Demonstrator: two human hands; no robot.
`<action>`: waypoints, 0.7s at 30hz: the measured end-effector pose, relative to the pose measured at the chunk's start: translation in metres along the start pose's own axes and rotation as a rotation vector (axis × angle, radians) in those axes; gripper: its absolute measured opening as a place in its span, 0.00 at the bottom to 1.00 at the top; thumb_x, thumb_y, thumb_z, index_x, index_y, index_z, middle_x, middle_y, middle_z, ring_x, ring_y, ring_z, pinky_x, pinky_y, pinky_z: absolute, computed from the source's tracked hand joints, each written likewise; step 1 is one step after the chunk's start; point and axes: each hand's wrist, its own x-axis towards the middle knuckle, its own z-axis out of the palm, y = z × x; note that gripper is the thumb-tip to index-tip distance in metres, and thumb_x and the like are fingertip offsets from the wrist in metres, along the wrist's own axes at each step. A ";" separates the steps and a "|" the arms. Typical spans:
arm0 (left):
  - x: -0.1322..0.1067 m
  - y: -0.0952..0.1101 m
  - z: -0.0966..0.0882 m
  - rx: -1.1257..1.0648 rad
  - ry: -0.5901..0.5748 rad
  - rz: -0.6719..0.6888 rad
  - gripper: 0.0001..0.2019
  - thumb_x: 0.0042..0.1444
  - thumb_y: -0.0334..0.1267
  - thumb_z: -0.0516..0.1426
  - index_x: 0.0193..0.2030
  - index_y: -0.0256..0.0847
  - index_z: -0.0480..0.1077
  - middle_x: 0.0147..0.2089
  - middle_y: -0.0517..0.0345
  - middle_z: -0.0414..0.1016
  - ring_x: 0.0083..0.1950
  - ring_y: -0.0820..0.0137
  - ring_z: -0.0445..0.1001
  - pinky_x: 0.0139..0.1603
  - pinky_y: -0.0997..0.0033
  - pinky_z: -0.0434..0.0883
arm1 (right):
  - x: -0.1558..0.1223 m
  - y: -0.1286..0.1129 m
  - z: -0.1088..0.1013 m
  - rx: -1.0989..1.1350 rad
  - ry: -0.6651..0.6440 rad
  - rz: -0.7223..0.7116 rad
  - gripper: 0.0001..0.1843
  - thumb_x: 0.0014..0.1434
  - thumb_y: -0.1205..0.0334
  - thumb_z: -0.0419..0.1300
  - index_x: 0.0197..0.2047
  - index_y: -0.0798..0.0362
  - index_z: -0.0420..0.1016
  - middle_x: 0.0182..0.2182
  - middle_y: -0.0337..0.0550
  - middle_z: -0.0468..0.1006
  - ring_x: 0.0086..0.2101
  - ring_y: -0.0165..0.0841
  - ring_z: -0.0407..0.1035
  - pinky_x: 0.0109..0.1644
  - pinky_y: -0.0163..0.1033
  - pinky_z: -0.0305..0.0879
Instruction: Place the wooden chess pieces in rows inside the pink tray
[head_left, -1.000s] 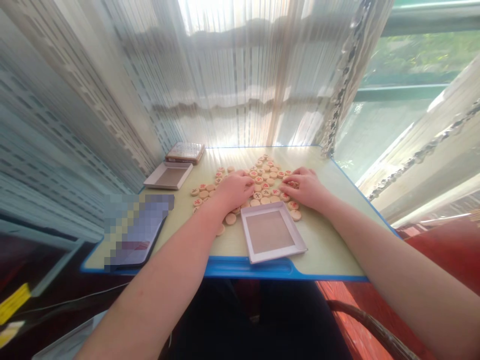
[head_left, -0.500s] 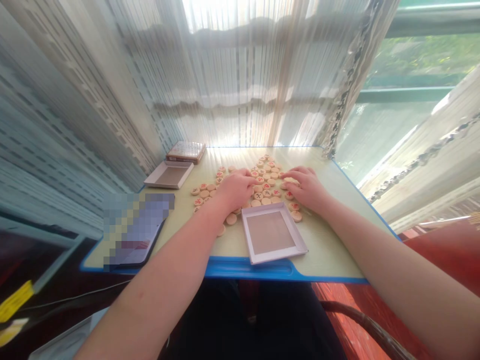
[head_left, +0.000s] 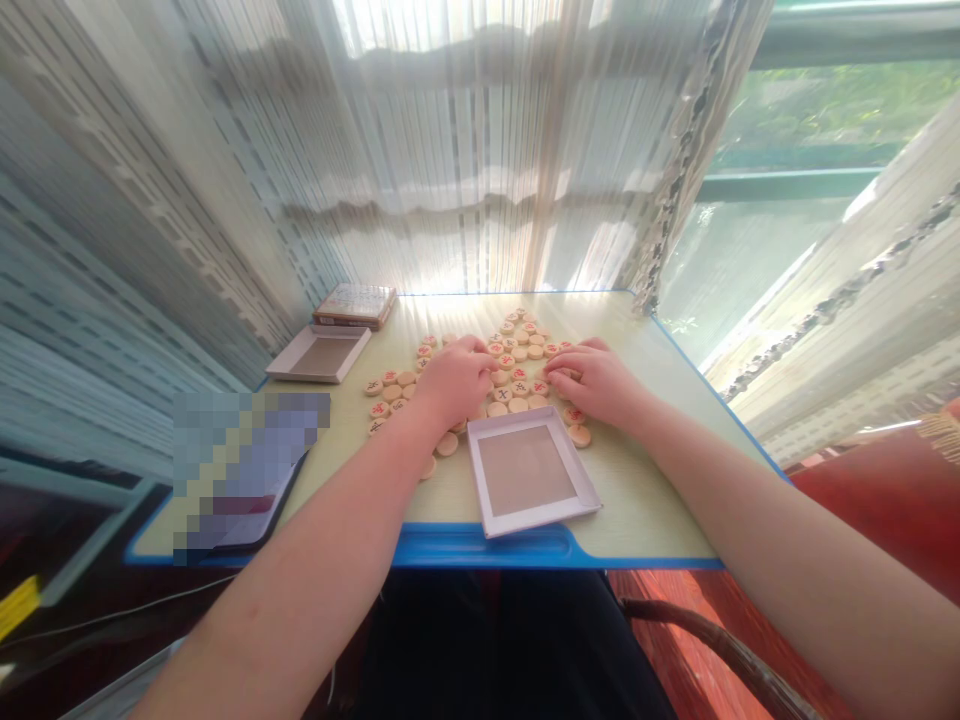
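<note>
Many round wooden Chinese chess pieces (head_left: 519,388) with red or dark characters, some showing blank faces, lie across the small table. My left hand (head_left: 454,382) is among them, back up, its fingers reaching right and touching pieces in the middle. Its thumb is partly hidden. On the right side of the spread, my right hand (head_left: 598,382) rests with thumb and forefinger apart, the fingertips against pieces. A piece shows in the gap between them. In front of both hands lies a shallow, open white box tray (head_left: 480,490) with a brown bottom.
A second shallow tray (head_left: 281,370) lies at the back left, beside a flat box (head_left: 356,303). A phone or tablet (head_left: 289,500), partly pixelated, is at the left edge. The blue-rimmed table (head_left: 660,530) stands against sheer curtains (head_left: 450,150).
The view has shifted, moving everything slightly left. My right hand has drawn inward against the pieces, and a red-marked piece shows above its fingers. My left hand has stayed nearly in place among the pieces.
</note>
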 end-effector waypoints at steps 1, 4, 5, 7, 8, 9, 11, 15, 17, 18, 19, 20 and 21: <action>0.000 0.001 -0.001 0.003 0.008 -0.005 0.16 0.56 0.32 0.49 0.37 0.44 0.79 0.48 0.55 0.74 0.47 0.64 0.73 0.50 0.64 0.70 | 0.000 0.000 0.000 -0.006 0.005 0.003 0.15 0.57 0.58 0.55 0.42 0.50 0.81 0.41 0.44 0.81 0.47 0.43 0.66 0.54 0.47 0.61; -0.001 0.002 -0.005 0.000 0.070 -0.036 0.15 0.56 0.33 0.49 0.37 0.43 0.78 0.47 0.54 0.73 0.45 0.65 0.73 0.49 0.65 0.70 | 0.002 0.001 0.003 -0.017 0.008 -0.010 0.18 0.58 0.57 0.55 0.47 0.50 0.79 0.45 0.46 0.79 0.49 0.43 0.66 0.55 0.49 0.61; -0.001 0.002 -0.006 -0.004 0.089 -0.048 0.14 0.56 0.33 0.50 0.37 0.42 0.78 0.47 0.54 0.73 0.44 0.65 0.73 0.48 0.65 0.71 | 0.002 0.002 0.003 -0.016 0.001 -0.024 0.17 0.58 0.58 0.55 0.46 0.50 0.80 0.46 0.46 0.80 0.49 0.43 0.66 0.55 0.49 0.61; -0.001 0.002 -0.008 -0.012 0.104 -0.065 0.14 0.56 0.34 0.50 0.37 0.42 0.78 0.47 0.54 0.72 0.43 0.66 0.73 0.47 0.66 0.71 | 0.004 0.003 0.004 -0.013 -0.013 -0.037 0.15 0.58 0.61 0.54 0.42 0.50 0.81 0.43 0.45 0.80 0.47 0.42 0.67 0.55 0.48 0.61; -0.001 0.001 -0.008 -0.013 0.100 -0.068 0.14 0.56 0.34 0.50 0.36 0.42 0.78 0.47 0.54 0.72 0.42 0.66 0.73 0.47 0.66 0.71 | 0.004 0.004 0.005 -0.014 -0.013 -0.028 0.15 0.57 0.62 0.54 0.40 0.50 0.82 0.42 0.45 0.81 0.46 0.42 0.68 0.54 0.47 0.62; 0.000 0.001 -0.008 -0.013 0.093 -0.071 0.14 0.56 0.34 0.50 0.36 0.42 0.78 0.47 0.54 0.72 0.43 0.66 0.73 0.47 0.65 0.71 | 0.005 0.004 0.005 -0.016 -0.007 -0.011 0.14 0.57 0.63 0.54 0.38 0.50 0.82 0.41 0.45 0.81 0.45 0.41 0.68 0.54 0.47 0.62; 0.000 -0.001 -0.006 -0.009 0.074 -0.075 0.14 0.56 0.34 0.50 0.35 0.42 0.78 0.46 0.54 0.73 0.44 0.66 0.73 0.48 0.65 0.70 | 0.005 0.005 0.004 -0.026 0.000 0.030 0.13 0.56 0.62 0.56 0.37 0.50 0.82 0.40 0.45 0.80 0.44 0.41 0.68 0.52 0.46 0.63; 0.000 -0.003 -0.002 -0.006 0.048 -0.071 0.14 0.56 0.34 0.49 0.34 0.43 0.77 0.46 0.55 0.73 0.42 0.66 0.73 0.46 0.65 0.71 | 0.003 0.004 0.004 -0.053 -0.025 0.066 0.12 0.55 0.56 0.59 0.38 0.50 0.81 0.39 0.45 0.80 0.44 0.43 0.66 0.52 0.47 0.63; 0.000 -0.004 -0.001 -0.008 0.041 -0.067 0.14 0.56 0.35 0.49 0.34 0.43 0.77 0.46 0.56 0.73 0.41 0.66 0.73 0.45 0.65 0.71 | 0.002 0.003 0.004 -0.066 -0.028 0.068 0.14 0.55 0.54 0.59 0.40 0.50 0.81 0.41 0.46 0.79 0.45 0.44 0.65 0.53 0.48 0.62; 0.000 -0.004 -0.001 -0.009 0.039 -0.067 0.14 0.56 0.35 0.49 0.34 0.43 0.77 0.46 0.56 0.73 0.40 0.66 0.73 0.44 0.65 0.71 | 0.002 0.004 0.004 -0.069 -0.030 0.065 0.14 0.55 0.54 0.59 0.40 0.49 0.81 0.43 0.46 0.79 0.46 0.44 0.65 0.54 0.49 0.62; 0.000 -0.004 -0.002 -0.009 0.036 -0.071 0.14 0.56 0.34 0.49 0.34 0.43 0.77 0.46 0.56 0.73 0.41 0.66 0.73 0.45 0.65 0.71 | 0.002 0.004 0.004 -0.068 -0.033 0.058 0.14 0.55 0.54 0.59 0.41 0.49 0.81 0.43 0.46 0.78 0.47 0.44 0.65 0.54 0.49 0.62; 0.000 -0.004 -0.002 -0.008 0.031 -0.077 0.14 0.56 0.34 0.50 0.34 0.43 0.77 0.46 0.55 0.73 0.41 0.66 0.73 0.45 0.65 0.71 | 0.002 0.005 0.005 -0.063 -0.035 0.054 0.14 0.55 0.54 0.59 0.41 0.49 0.81 0.44 0.46 0.78 0.47 0.43 0.66 0.54 0.49 0.62; 0.000 -0.003 -0.003 -0.008 0.023 -0.083 0.14 0.56 0.34 0.50 0.35 0.43 0.78 0.46 0.55 0.73 0.41 0.66 0.73 0.45 0.65 0.71 | 0.002 0.006 0.005 -0.057 -0.033 0.052 0.14 0.55 0.54 0.59 0.40 0.49 0.81 0.43 0.46 0.78 0.47 0.43 0.66 0.54 0.48 0.62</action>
